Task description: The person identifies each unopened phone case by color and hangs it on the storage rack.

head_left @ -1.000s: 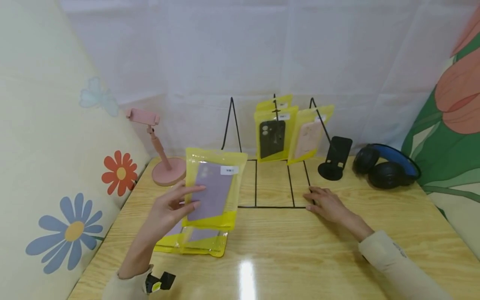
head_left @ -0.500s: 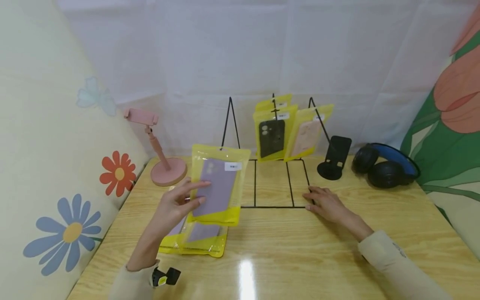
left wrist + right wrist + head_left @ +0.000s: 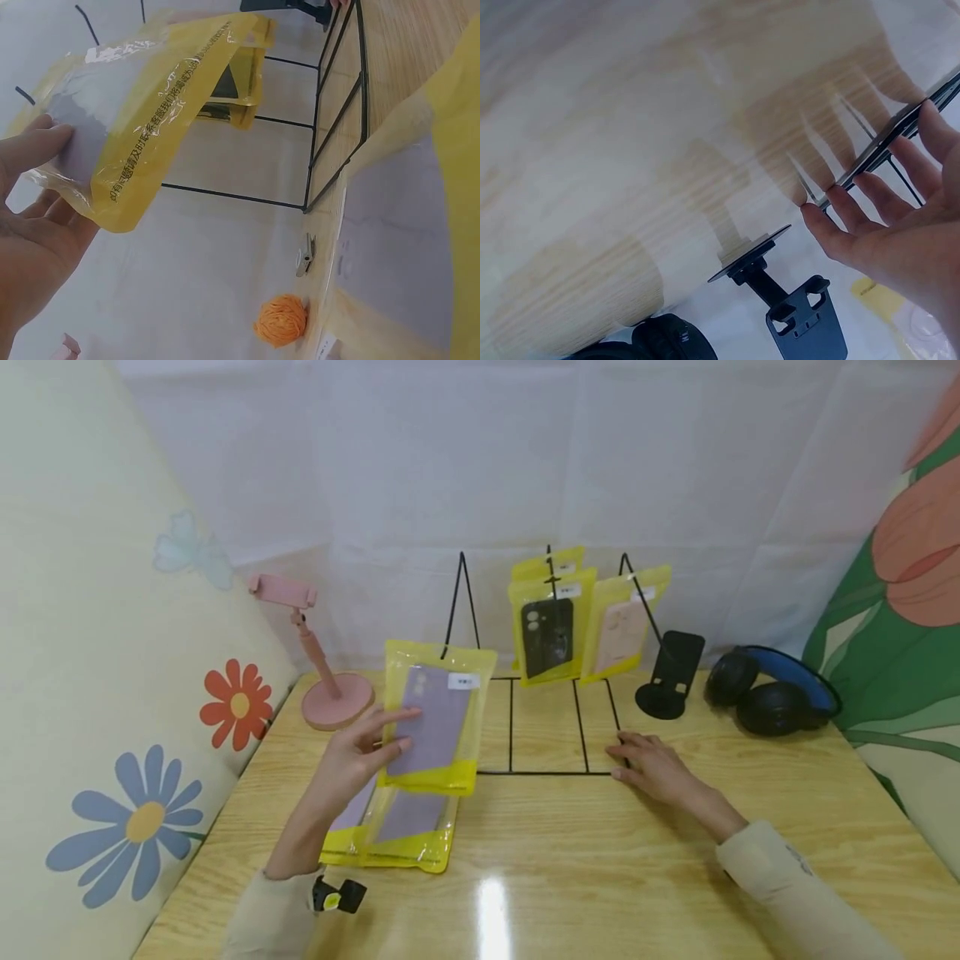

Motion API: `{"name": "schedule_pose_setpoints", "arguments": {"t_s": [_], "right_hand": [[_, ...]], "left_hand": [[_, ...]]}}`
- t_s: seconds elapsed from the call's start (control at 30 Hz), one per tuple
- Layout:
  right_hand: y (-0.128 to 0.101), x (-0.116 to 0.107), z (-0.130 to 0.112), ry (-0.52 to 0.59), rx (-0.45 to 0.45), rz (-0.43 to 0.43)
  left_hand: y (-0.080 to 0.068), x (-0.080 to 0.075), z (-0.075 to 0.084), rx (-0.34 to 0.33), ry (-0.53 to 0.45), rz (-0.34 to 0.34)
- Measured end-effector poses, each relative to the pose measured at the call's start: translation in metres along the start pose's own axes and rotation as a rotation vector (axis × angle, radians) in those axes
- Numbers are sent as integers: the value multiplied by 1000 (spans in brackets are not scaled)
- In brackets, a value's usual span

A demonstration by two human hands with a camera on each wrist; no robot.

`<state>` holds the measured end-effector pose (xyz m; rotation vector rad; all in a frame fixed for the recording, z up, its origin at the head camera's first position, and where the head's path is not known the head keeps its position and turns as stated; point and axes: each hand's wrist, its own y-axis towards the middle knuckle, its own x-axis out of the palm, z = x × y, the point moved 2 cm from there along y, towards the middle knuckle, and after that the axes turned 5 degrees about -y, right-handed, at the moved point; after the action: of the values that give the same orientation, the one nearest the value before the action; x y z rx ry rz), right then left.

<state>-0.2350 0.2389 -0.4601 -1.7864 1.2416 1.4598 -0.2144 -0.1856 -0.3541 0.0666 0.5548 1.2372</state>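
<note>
My left hand [image 3: 352,764] pinches a yellow-edged clear pouch [image 3: 429,718] with a purple phone case inside, thumb on its front. It is held up at the left hook [image 3: 453,606] of a black wire rack [image 3: 512,727]; the hook's tip overlaps the pouch's top edge in the head view. The left wrist view shows the pouch [image 3: 124,112] tilted, with printed text along its yellow band. My right hand [image 3: 656,768] rests its fingertips on the right side of the rack's base. Seen from the right wrist, those fingers [image 3: 870,199] line up along the black wire.
More purple-case pouches [image 3: 408,839] lie on the table below the left hand. Pouches with a black case [image 3: 547,639] and a pink case [image 3: 621,635] hang from the other hooks. Around stand a pink phone stand [image 3: 337,700], a black phone stand [image 3: 675,668] and headphones [image 3: 776,706].
My left hand has lifted the pouch and carried it slightly right, bringing its top edge up to the left hook's tip. The right hand has stayed on the rack's base.
</note>
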Motion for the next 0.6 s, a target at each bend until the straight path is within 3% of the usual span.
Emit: {"name": "schedule_pose_setpoints", "arguments": {"t_s": [0.13, 0.3, 0.6], "right_hand": [[-1, 0, 0, 0, 1, 6], [-1, -1, -1, 1, -5, 8], [0, 1, 2, -27, -10, 3]], "left_hand": [[12, 0, -6, -16, -7, 14], [30, 2, -15, -85, -49, 15], [71, 3, -37, -104, -136, 69]]}}
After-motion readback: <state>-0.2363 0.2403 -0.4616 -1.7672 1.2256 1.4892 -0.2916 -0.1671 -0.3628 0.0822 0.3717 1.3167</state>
